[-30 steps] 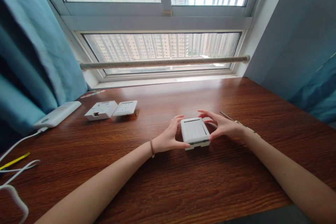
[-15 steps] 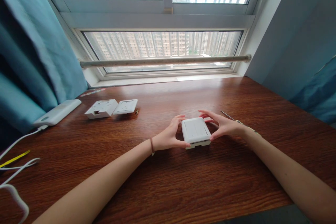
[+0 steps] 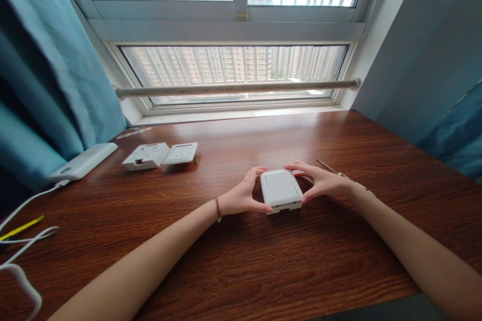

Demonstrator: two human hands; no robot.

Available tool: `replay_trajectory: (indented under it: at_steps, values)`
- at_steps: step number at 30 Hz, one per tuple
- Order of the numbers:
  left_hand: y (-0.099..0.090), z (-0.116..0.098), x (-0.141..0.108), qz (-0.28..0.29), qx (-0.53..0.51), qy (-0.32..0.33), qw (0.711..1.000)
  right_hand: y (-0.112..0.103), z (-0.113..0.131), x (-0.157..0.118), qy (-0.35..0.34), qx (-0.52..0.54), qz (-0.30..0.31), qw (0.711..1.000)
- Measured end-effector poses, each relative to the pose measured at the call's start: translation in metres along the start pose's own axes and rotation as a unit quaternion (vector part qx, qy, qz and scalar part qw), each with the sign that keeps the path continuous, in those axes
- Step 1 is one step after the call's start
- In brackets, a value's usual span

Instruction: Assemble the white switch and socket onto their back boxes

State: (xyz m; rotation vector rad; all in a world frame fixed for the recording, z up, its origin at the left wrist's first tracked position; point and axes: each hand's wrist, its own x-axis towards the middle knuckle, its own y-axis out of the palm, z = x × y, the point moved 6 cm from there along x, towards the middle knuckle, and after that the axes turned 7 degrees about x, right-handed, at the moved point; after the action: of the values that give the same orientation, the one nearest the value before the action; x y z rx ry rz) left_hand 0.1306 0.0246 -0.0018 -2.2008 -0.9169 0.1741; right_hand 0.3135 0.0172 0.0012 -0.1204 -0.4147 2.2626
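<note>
A square white wall switch (image 3: 281, 187) with its panel on a mounting box lies on the brown table in front of me. My left hand (image 3: 246, 194) holds its left side, thumb at the near corner and fingers at the far one. On the right side, my right hand (image 3: 314, 180) grips it likewise, thumb near and fingers along the far edge. A notch shows in the box's near wall. Behind my right wrist lies a screwdriver (image 3: 327, 166), its thin metal shaft sticking out and the rest partly covered by my arm.
At the left back sit a white mounting box (image 3: 145, 156), a socket panel (image 3: 181, 153) leaning on it, and small brass screws (image 3: 196, 161). Farther left are a white power strip (image 3: 83, 162), white cable (image 3: 32, 195) and a yellow strip (image 3: 22, 227). A window stands behind the table (image 3: 226, 261).
My right fingers have closed in on the switch's far edge. The switch and my left hand stay almost where they were.
</note>
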Motion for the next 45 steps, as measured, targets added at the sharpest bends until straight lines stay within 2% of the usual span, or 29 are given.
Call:
replay_trajectory:
  at_steps: [10, 19, 25, 38, 45]
  values:
    - [0.003, 0.004, -0.003, -0.002, 0.0, 0.006, 1.0, 0.002, 0.004, 0.001, -0.006, -0.009, 0.011, 1.0]
    - [0.006, 0.002, -0.004, 0.019, -0.007, -0.004, 1.0, 0.005, 0.0, 0.001, 0.006, 0.036, 0.03, 0.999]
    - [0.005, 0.0, -0.005, 0.012, -0.014, 0.001, 1.0, 0.004, -0.01, 0.0, 0.044, 0.05, 0.033, 0.997]
    - [0.008, 0.002, -0.005, 0.001, -0.007, 0.012, 1.0, 0.007, 0.004, 0.001, -0.01, -0.028, 0.017, 0.999]
    - [0.009, 0.003, -0.006, 0.016, 0.016, 0.001, 1.0, 0.008, 0.005, 0.0, 0.007, -0.067, 0.015, 0.998]
